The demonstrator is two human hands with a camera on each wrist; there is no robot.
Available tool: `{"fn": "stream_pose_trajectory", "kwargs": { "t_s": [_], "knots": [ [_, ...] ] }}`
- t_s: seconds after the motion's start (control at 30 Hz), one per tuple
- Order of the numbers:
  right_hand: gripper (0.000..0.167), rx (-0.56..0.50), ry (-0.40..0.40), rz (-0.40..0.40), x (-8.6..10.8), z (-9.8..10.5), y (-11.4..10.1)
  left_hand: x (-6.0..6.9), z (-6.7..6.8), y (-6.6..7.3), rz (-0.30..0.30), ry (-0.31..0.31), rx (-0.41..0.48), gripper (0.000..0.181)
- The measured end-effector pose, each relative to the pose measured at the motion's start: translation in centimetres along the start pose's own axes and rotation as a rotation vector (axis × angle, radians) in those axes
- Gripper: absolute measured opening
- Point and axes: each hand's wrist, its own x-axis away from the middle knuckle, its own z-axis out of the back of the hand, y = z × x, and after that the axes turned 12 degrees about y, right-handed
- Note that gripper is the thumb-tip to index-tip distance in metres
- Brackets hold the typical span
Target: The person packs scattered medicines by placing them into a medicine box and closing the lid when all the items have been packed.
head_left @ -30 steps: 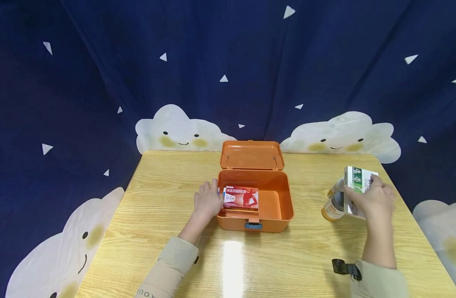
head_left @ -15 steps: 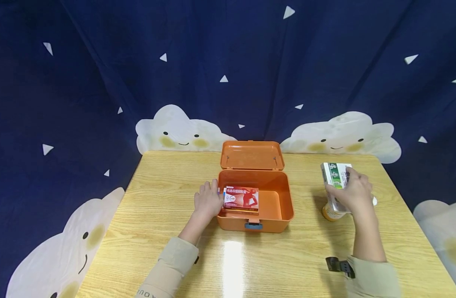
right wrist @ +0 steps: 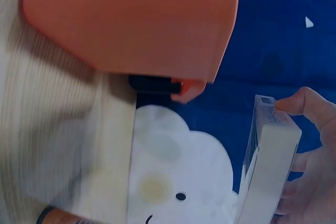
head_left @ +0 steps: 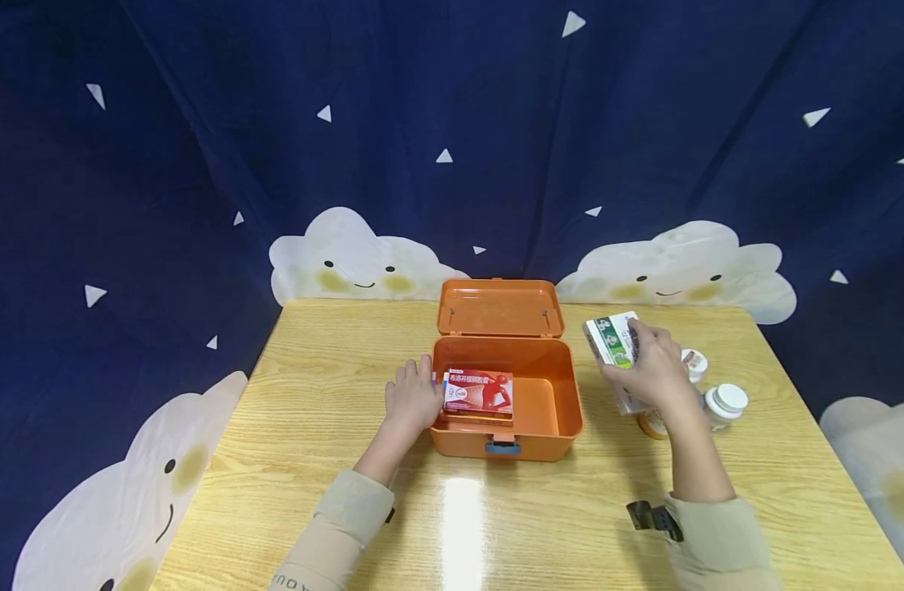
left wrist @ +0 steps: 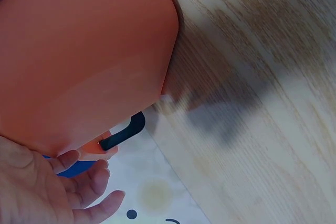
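White-and-green carton [head_left: 612, 339]: up off the table, between the bottles and the orange case, tilted, its printed face upward.
Right hand [head_left: 654, 371]: grips the carton, thumb on one side and fingers on the other.
Step in hand: a transfer toward the case, I'd judge; the next move calls for bringing the carton over the right wall and lowering it onto the floor showing beside the red carton.
Orange case [head_left: 551, 448]: lid [head_left: 499, 307] standing open at the back, blue clasp [head_left: 502, 448] at the front; the red carton [head_left: 478, 393] lies in the left part, atop other packs.
Left hand [head_left: 413, 396]: at the left wall, fingers loosely extended, holding nothing that I can see; whether it presses the wall I can't tell.
Bottles: two with white caps [head_left: 731, 397], plus an amber one [head_left: 650, 426] partly hidden.
Table [head_left: 348, 353]: pale wood grain, glare near the front.
Room: dark blue curtain [head_left: 392, 98] with white triangles and smiling clouds.
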Motion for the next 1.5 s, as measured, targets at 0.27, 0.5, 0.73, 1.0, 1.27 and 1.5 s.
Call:
{"fn": "stream_pose_trajectory", "kwargs": {
  "t_s": [0.27, 0.5, 0.73, 1.0, 1.27, 1.5],
  "knots": [
    [0.086, 0.015, -0.055, 0.092, -0.5, -1.0, -2.2, 0.1, -0.1, 0.0, 0.002, 0.001, 0.009, 0.040],
    [0.085, 0.030, -0.105, 0.156, -0.9, -2.0, -3.7, 0.0, -0.2, 0.0, 0.006, -0.002, 0.017, 0.041],
    [0.086, 0.037, -0.145, 0.233, -1.1, -3.0, -4.7, 0.0, -0.2, 0.0, 0.005, 0.000, 0.005, 0.041],
    [0.085, 0.057, -0.172, 0.331, -1.1, -4.2, -5.9, 0.0, -0.1, 0.1, 0.006, 0.000, 0.009, 0.041],
    [0.085, 0.077, -0.218, 0.422, -1.0, -5.4, -7.3, 0.0, 0.0, 0.1, 0.008, -0.007, 0.003, 0.041],
    [0.084, 0.054, -0.262, 0.466, -0.7, -6.9, -8.0, 0.0, 0.0, 0.1, 0.005, 0.006, 0.010, 0.040]
  ]
}}
